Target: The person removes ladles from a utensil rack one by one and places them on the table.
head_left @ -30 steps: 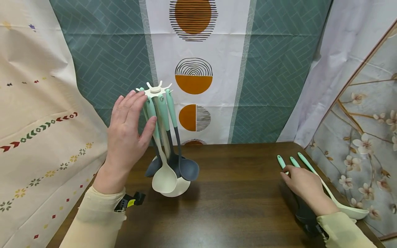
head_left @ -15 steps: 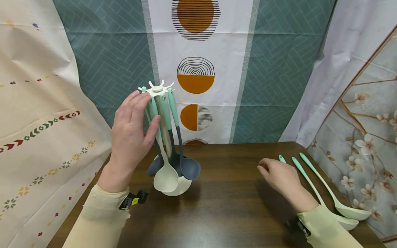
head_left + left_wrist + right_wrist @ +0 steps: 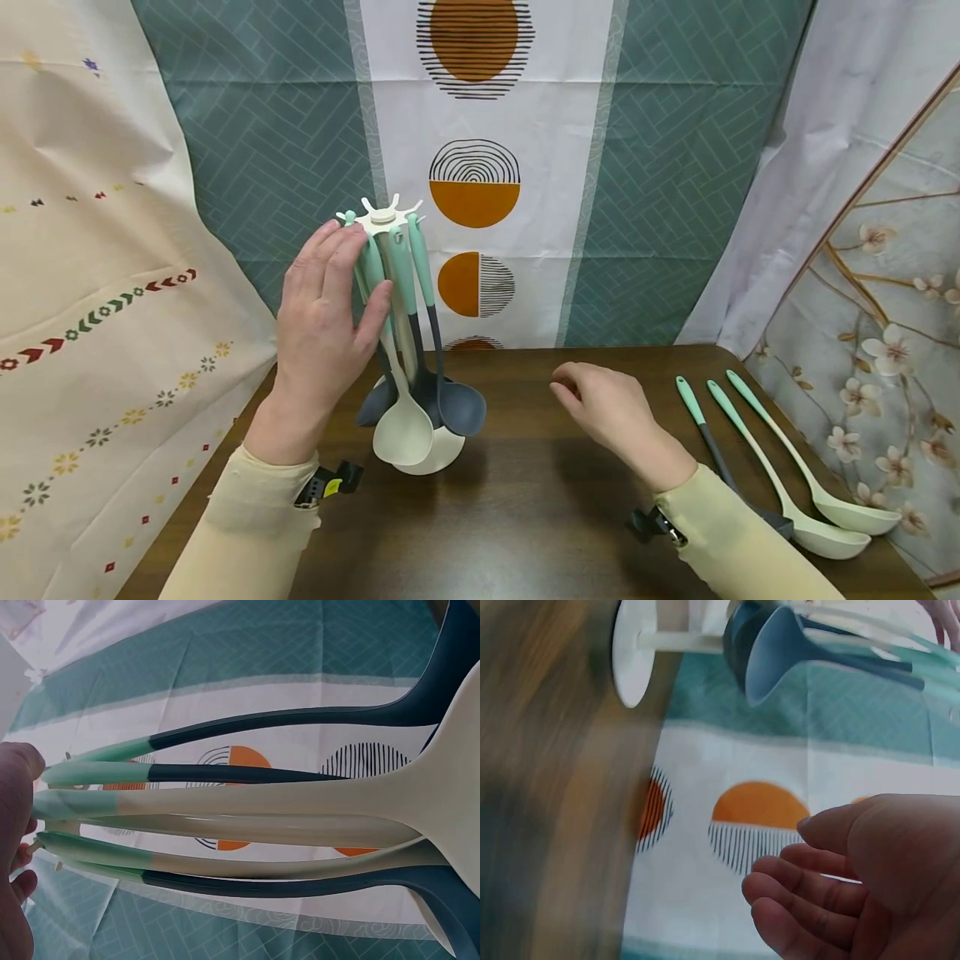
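Observation:
In the head view my left hand (image 3: 322,308) is raised beside a white utensil stand (image 3: 382,218). Its fingertips are right at the top prongs, thumb held apart. Green-handled utensils hang from the stand: a cream ladle (image 3: 403,432) in front, a dark blue ladle (image 3: 461,408) to its right and others behind. The left wrist view shows the cream utensil (image 3: 285,796) close up, handle ends by the fingers (image 3: 15,817). Over the table right of the stand, my right hand (image 3: 611,408) holds nothing, its fingers loosely bent; the right wrist view shows these fingers (image 3: 802,892) too.
On the brown table's (image 3: 525,517) right side lie a dark-headed utensil (image 3: 712,450) and two cream ladles, one inner (image 3: 772,479) and one outer (image 3: 795,458). Patterned cloths hang at the back (image 3: 675,208), left (image 3: 97,250) and right (image 3: 870,333).
My right hand has moved left, away from the utensils lying on the right, uncovering the dark-headed one. The left hand stays at the stand's top; the view shifts slightly.

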Demonstrator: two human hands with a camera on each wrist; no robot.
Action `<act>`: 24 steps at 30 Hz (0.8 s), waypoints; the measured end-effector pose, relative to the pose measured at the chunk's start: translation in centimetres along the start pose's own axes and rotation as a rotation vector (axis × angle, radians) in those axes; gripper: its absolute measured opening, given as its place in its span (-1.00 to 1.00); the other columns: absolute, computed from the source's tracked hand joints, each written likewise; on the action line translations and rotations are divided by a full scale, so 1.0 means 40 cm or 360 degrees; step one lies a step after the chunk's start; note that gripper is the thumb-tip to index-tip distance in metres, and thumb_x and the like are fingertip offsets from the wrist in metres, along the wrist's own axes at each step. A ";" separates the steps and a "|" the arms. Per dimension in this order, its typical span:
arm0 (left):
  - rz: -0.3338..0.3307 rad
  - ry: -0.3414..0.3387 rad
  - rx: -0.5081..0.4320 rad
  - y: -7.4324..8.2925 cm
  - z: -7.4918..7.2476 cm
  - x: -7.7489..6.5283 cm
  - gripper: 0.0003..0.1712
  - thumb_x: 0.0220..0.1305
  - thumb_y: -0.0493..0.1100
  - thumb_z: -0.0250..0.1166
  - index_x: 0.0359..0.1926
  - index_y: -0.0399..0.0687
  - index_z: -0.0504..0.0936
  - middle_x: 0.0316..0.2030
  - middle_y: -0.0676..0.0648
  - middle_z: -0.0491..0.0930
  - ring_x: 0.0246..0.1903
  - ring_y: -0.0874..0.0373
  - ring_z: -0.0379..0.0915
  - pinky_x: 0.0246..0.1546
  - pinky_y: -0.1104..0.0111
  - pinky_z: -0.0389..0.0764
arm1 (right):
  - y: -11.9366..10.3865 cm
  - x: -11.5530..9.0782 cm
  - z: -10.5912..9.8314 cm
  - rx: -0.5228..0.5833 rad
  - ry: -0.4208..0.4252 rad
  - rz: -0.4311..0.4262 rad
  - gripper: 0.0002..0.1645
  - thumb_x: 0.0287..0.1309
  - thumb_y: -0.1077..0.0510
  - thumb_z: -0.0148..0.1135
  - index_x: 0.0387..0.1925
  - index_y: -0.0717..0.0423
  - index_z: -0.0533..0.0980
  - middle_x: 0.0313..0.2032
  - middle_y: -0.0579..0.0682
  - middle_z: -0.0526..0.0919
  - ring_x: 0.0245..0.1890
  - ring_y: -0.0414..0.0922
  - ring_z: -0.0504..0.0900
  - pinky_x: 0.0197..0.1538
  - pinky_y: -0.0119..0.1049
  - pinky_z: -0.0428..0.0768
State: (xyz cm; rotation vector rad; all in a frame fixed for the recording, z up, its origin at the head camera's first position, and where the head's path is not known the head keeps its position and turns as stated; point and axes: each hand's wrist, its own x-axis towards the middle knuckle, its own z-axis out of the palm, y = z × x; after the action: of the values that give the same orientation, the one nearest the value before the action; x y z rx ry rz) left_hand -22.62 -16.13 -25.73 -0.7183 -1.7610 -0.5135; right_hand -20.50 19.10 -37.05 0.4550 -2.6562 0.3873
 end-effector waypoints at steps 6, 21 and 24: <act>0.0003 -0.0009 0.0014 0.000 0.002 -0.003 -0.37 0.52 -0.13 0.30 0.49 -0.29 0.46 0.44 -0.31 0.53 0.57 -0.24 0.30 0.63 -0.06 0.23 | -0.055 0.028 0.011 0.0115 0.0036 -0.0060 -0.89 0.43 0.06 0.48 -0.08 -0.06 0.78 -0.32 -0.24 0.73 -0.41 -0.26 0.60 -0.35 -0.20 0.62; 0.0024 0.0022 -0.0028 0.009 0.012 -0.013 -0.33 0.53 -0.15 0.30 0.53 -0.36 0.41 0.51 -0.32 0.46 0.62 -0.23 0.22 0.65 -0.12 0.18 | -0.134 0.068 0.022 0.0275 0.0080 -0.0087 -0.86 0.45 -0.01 0.48 -0.07 -0.10 0.78 -0.34 -0.28 0.71 -0.39 -0.23 0.65 -0.30 -0.21 0.62; 0.0017 0.0020 -0.0025 0.009 0.013 -0.014 -0.32 0.51 -0.16 0.31 0.53 -0.36 0.41 0.52 -0.31 0.45 0.62 -0.23 0.22 0.65 -0.10 0.16 | -0.144 0.074 0.022 0.0298 0.0093 -0.0103 -0.85 0.46 -0.01 0.48 -0.05 -0.10 0.78 -0.34 -0.28 0.72 -0.37 -0.19 0.68 -0.29 -0.20 0.63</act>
State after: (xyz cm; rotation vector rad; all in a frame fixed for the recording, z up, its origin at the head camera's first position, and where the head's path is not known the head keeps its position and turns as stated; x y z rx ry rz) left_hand -22.60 -15.63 -26.41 -0.7337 -1.7425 -0.5242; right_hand -21.22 12.81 -35.37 0.5760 -2.5526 0.6224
